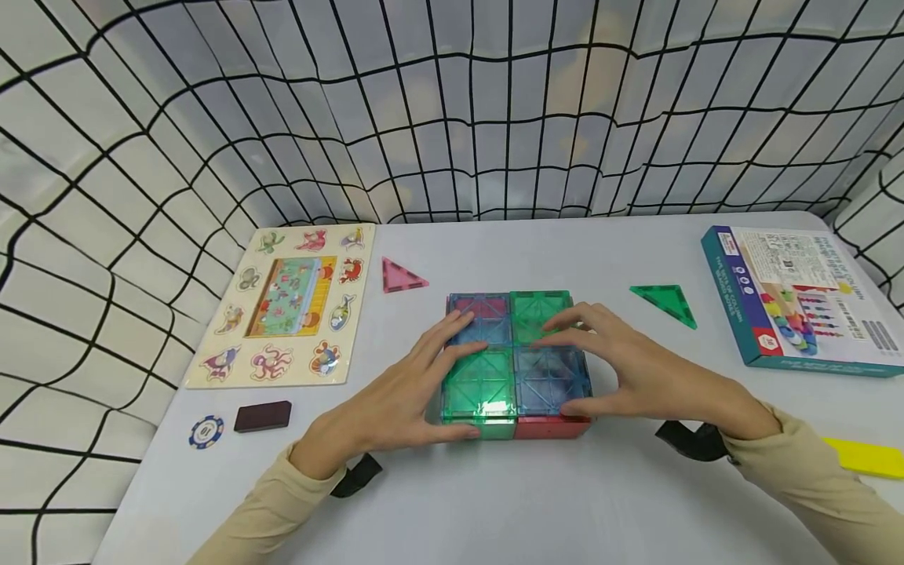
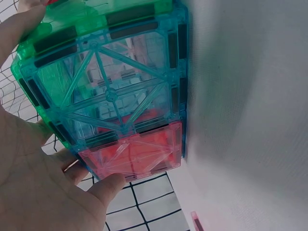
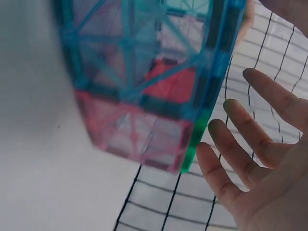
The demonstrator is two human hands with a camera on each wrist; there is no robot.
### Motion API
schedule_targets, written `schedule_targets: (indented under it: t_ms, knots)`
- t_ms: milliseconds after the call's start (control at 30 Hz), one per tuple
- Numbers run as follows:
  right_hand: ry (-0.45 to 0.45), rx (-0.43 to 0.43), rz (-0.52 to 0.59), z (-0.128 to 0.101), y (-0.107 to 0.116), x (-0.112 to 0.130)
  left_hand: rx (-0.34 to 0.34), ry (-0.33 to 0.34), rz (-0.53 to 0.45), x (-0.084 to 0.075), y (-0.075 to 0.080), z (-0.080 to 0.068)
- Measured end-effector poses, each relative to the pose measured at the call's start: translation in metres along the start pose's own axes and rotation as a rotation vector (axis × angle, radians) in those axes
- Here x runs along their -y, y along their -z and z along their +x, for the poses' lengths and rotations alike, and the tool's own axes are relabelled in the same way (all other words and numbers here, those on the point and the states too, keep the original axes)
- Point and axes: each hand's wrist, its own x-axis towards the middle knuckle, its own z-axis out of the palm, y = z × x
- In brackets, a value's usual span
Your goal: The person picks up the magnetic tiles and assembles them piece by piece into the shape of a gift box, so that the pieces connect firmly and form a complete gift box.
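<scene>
A flat box of translucent magnetic tiles (image 1: 515,361) sits mid-table, its top made of blue and green squares over red and green side tiles. My left hand (image 1: 431,377) lies over its left part, fingers straight on the top and thumb against the front edge. My right hand (image 1: 614,369) covers the right part the same way, thumb at the red front corner. In the left wrist view, the left hand (image 2: 43,183) touches the tile box (image 2: 110,91) at its pink tile. In the right wrist view, the right hand's (image 3: 250,163) straight fingers stand just off the tile box (image 3: 144,86).
A wooden animal puzzle board (image 1: 282,302) lies at the left, with a poker chip (image 1: 206,431) and a dark block (image 1: 263,416) near it. Loose pink triangle (image 1: 401,276) and green triangle (image 1: 665,302) tiles flank the box. A toy carton (image 1: 798,294) and a yellow piece (image 1: 869,457) lie right.
</scene>
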Motion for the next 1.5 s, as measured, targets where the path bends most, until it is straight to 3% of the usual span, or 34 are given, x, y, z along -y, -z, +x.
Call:
schedule_targets:
  t_ms: [267, 433, 533, 733, 900, 1133, 1367, 1500]
  knots:
    - [-0.137, -0.113, 0.069, -0.011, 0.012, -0.035, -0.008, 0.005, 0.000, 0.001, -0.001, -0.001]
    - [-0.337, -0.208, 0.033, -0.025, 0.030, -0.078, -0.009, -0.002, 0.006, 0.002, -0.002, -0.001]
    - [-0.473, -0.179, -0.015, -0.034, 0.037, -0.103, -0.009, -0.003, 0.006, 0.002, -0.003, -0.001]
    - [-0.648, -0.009, -0.109, -0.041, 0.039, -0.134, -0.012, 0.004, -0.016, 0.003, -0.004, -0.002]
    - [-0.706, -0.011, -0.140, -0.042, 0.035, -0.140, -0.014, 0.008, -0.026, 0.002, -0.004, 0.000]
    - [-0.697, -0.071, -0.130, -0.042, 0.034, -0.136, -0.024, 0.007, -0.024, 0.003, -0.005, -0.001]
    - [-0.787, -0.117, -0.014, -0.045, 0.039, -0.136, -0.019, 0.014, -0.048, 0.004, -0.006, -0.001]
    - [-0.783, -0.165, 0.014, -0.046, 0.036, -0.135, -0.030, 0.002, -0.059, 0.006, -0.007, -0.001]
